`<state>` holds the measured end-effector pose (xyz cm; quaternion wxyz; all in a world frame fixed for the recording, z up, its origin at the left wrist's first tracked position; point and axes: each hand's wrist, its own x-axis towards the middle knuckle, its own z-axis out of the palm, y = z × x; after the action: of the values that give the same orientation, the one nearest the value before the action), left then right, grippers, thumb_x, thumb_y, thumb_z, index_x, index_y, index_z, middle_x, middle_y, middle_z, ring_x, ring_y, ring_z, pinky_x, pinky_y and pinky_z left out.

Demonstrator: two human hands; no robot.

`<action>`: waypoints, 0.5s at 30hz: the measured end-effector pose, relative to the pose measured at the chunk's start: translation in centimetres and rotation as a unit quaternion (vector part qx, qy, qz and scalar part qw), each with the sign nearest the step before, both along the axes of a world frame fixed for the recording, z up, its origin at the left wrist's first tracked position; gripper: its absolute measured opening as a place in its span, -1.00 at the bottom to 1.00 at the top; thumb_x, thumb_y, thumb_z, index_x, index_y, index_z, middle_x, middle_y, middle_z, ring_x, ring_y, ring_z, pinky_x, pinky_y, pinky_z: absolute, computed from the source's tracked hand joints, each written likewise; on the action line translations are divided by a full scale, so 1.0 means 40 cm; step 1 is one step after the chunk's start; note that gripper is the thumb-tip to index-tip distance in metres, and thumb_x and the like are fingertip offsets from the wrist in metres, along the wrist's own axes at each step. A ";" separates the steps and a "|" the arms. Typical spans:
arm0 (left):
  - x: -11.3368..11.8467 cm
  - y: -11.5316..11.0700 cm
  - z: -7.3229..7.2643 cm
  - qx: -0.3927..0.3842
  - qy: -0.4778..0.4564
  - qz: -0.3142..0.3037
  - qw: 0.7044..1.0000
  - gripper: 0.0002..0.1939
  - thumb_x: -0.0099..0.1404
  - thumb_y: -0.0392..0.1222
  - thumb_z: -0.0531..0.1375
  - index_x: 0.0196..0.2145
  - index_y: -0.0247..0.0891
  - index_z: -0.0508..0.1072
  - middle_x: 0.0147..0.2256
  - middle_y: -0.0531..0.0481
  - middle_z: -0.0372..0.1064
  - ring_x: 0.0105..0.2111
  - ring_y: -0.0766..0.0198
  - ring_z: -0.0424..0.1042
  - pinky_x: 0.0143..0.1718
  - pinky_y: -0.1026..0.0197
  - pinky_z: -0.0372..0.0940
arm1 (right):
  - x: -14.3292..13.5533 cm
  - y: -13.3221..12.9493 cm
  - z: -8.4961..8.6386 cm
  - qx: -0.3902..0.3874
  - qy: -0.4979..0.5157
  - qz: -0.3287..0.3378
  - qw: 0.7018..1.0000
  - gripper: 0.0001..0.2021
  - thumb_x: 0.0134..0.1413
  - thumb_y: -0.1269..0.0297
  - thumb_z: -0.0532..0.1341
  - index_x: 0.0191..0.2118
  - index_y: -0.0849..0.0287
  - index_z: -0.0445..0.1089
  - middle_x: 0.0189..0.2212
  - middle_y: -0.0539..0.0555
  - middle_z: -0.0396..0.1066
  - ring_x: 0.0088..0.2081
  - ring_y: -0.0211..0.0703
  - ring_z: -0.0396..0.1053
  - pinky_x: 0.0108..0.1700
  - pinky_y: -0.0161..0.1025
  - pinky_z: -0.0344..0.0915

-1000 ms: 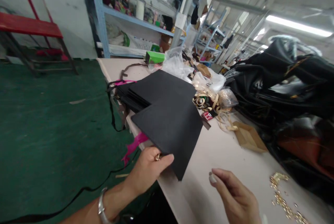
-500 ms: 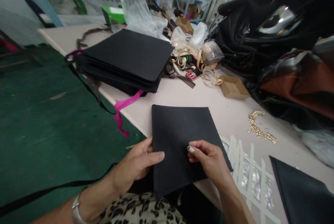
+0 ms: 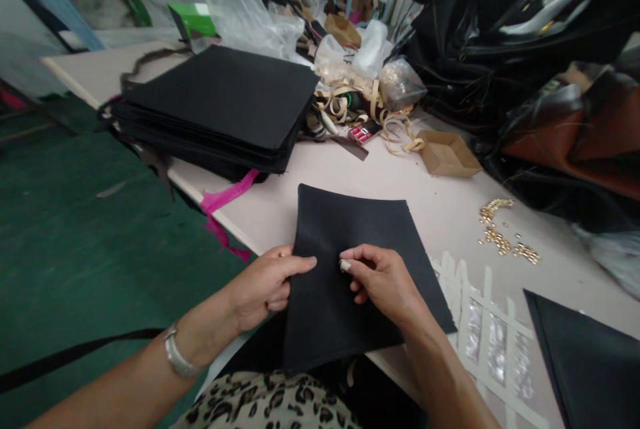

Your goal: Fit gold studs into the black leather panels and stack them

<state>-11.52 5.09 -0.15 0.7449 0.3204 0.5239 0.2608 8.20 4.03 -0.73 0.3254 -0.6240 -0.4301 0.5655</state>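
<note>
A black leather-like panel (image 3: 360,226) is tilted over the table's front edge, its lower part above my lap. My left hand (image 3: 267,282) grips the panel's left edge, thumb on top and fingers beneath. Over the middle of the panel, my right hand (image 3: 383,279) pinches a tiny shiny metal piece (image 3: 342,262) between thumb and forefinger; most of it is hidden. The panel's surface dips slightly near these fingertips. Small gold metal pieces (image 3: 500,239) lie scattered on the table to the right.
A tall stack of black panels (image 3: 220,102) stands at the left, with a pink strip (image 3: 227,199) hanging off the table (image 3: 265,206). A cardboard tray (image 3: 447,152), plastic bags and scraps lie behind. Another black panel (image 3: 590,356) and taped clear packets (image 3: 497,346) are at right.
The right hand has moved left and up across the panel, still pinching the small piece. The left hand has slid up the edge, and the panel is now more bowed. The view has shifted slightly.
</note>
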 end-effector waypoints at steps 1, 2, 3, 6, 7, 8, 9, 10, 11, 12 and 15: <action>0.004 -0.003 -0.001 -0.008 -0.004 0.000 1.000 -0.63 0.00 0.05 0.39 -0.43 -0.23 0.36 -0.70 0.29 0.10 -0.80 0.58 -0.14 -0.75 0.44 -0.27 | 0.001 0.003 0.002 -0.006 -0.003 0.004 1.000 -0.81 -0.04 0.23 0.31 -0.30 0.22 0.53 -0.65 -0.12 0.30 -0.65 -0.38 0.24 -0.68 -0.46 0.27; 0.009 -0.006 -0.002 -0.016 -0.007 0.001 1.000 -0.62 -0.02 0.04 0.40 -0.40 -0.24 0.39 -0.69 0.26 0.16 -0.79 0.57 -0.08 -0.75 0.44 -0.25 | 0.002 0.005 0.002 -0.011 -0.004 0.007 1.000 -0.80 -0.03 0.22 0.31 -0.29 0.22 0.53 -0.66 -0.13 0.30 -0.65 -0.38 0.24 -0.68 -0.47 0.27; 0.015 -0.009 -0.003 -0.027 -0.013 0.003 1.000 -0.61 -0.04 0.04 0.41 -0.38 -0.26 0.42 -0.66 0.21 0.24 -0.79 0.56 -0.01 -0.75 0.44 -0.23 | 0.005 0.006 0.002 -0.016 -0.003 0.009 1.000 -0.80 -0.04 0.21 0.31 -0.29 0.21 0.52 -0.67 -0.13 0.29 -0.66 -0.38 0.24 -0.69 -0.47 0.27; 0.034 -0.015 -0.004 -0.059 -0.040 0.010 0.997 -0.61 -0.07 0.03 0.41 -0.39 -0.29 0.47 -0.65 0.14 0.31 -0.77 0.52 0.08 -0.76 0.42 -0.19 | 0.017 0.006 -0.005 -0.024 0.009 0.009 1.000 -0.77 -0.04 0.17 0.33 -0.27 0.21 0.52 -0.69 -0.14 0.29 -0.68 -0.39 0.24 -0.69 -0.47 0.27; 0.039 -0.015 -0.004 -0.066 -0.048 0.013 0.997 -0.63 -0.06 0.04 0.40 -0.44 -0.29 0.46 -0.68 0.16 0.27 -0.79 0.52 0.05 -0.77 0.41 -0.20 | 0.021 0.006 -0.008 -0.025 0.014 0.009 1.000 -0.75 -0.04 0.15 0.34 -0.27 0.21 0.51 -0.69 -0.14 0.30 -0.68 -0.38 0.24 -0.69 -0.46 0.28; 0.042 -0.015 -0.005 -0.071 -0.055 0.016 0.996 -0.65 -0.04 0.04 0.39 -0.49 -0.29 0.43 -0.72 0.18 0.21 -0.80 0.52 0.00 -0.77 0.40 -0.22 | 0.026 0.005 -0.011 -0.025 0.018 0.009 0.999 -0.73 -0.04 0.13 0.34 -0.26 0.22 0.51 -0.69 -0.13 0.31 -0.68 -0.38 0.25 -0.68 -0.45 0.30; 0.043 -0.014 -0.006 -0.074 -0.059 0.017 0.995 -0.65 -0.03 0.05 0.38 -0.54 -0.28 0.40 -0.75 0.21 0.15 -0.81 0.52 -0.04 -0.77 0.39 -0.23 | 0.029 0.004 -0.013 -0.025 0.022 0.008 0.999 -0.71 -0.04 0.11 0.35 -0.25 0.22 0.51 -0.69 -0.13 0.32 -0.68 -0.38 0.26 -0.67 -0.44 0.31; 0.043 -0.014 -0.007 -0.076 -0.061 0.020 0.995 -0.64 -0.02 0.06 0.37 -0.57 -0.26 0.37 -0.76 0.22 0.11 -0.81 0.52 -0.07 -0.78 0.39 -0.23 | 0.032 0.003 -0.014 -0.024 0.025 0.008 0.999 -0.69 -0.04 0.10 0.36 -0.24 0.22 0.50 -0.69 -0.12 0.33 -0.68 -0.37 0.27 -0.66 -0.44 0.32; 0.042 -0.013 -0.008 -0.078 -0.062 0.020 0.995 -0.63 -0.02 0.06 0.37 -0.59 -0.26 0.35 -0.77 0.23 0.08 -0.81 0.52 -0.08 -0.78 0.39 -0.23 | 0.035 0.002 -0.014 -0.023 0.027 0.008 0.999 -0.68 -0.04 0.08 0.36 -0.24 0.23 0.50 -0.69 -0.12 0.34 -0.68 -0.37 0.28 -0.65 -0.43 0.33; 0.040 -0.013 -0.010 -0.080 -0.064 0.020 0.995 -0.62 -0.01 0.06 0.36 -0.60 -0.25 0.34 -0.78 0.24 0.06 -0.81 0.52 -0.09 -0.77 0.38 -0.23 | 0.036 0.001 -0.013 -0.023 0.029 0.008 0.999 -0.68 -0.04 0.07 0.37 -0.25 0.23 0.49 -0.69 -0.11 0.34 -0.69 -0.37 0.29 -0.65 -0.43 0.34; 0.035 -0.013 -0.015 -0.083 -0.068 0.017 0.994 -0.62 -0.03 0.06 0.37 -0.62 -0.25 0.34 -0.78 0.24 0.04 -0.81 0.52 -0.11 -0.77 0.39 -0.21 | 0.037 -0.002 -0.007 -0.025 0.035 0.002 0.999 -0.66 -0.07 0.05 0.39 -0.28 0.22 0.48 -0.69 -0.11 0.34 -0.68 -0.37 0.29 -0.64 -0.43 0.34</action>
<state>-10.10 4.59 -0.75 0.7982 0.2304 0.4971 0.2503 9.67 3.95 -1.01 0.3237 -0.6105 -0.4055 0.5985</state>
